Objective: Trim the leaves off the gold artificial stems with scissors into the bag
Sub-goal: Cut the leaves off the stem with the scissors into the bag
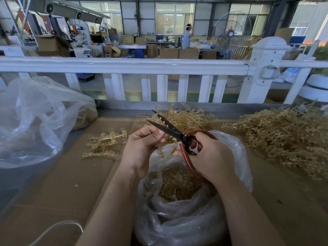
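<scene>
At the far left a big clear plastic sack (33, 121) slumps on the cardboard-covered desk (62, 189). Right of it lies a small bunch of trimmed gold stems (104, 142), flat and comb-like, with short stubs along their sides. The left hand (142, 148) comes next, its grip clenched around a thin gold stem (160, 151) whose pale ends curl down just over the open bag (177, 219); the forearm rises from the lower edge, palm turned inward. That clear bag sits under both hands, holding a heap of small gold clippings (179, 181). The scissors (170, 129), dark-bladed with red-brown loop handles, point up and left with the blades parted around the stem's upper part. The right hand (211, 157) grasps the handles, fingers curled through the loops. Behind the blades sits a loose tuft of gold stems (188, 118), and at far right a large tangled heap of untrimmed gold stems (284, 135) spreads over the desk.
</scene>
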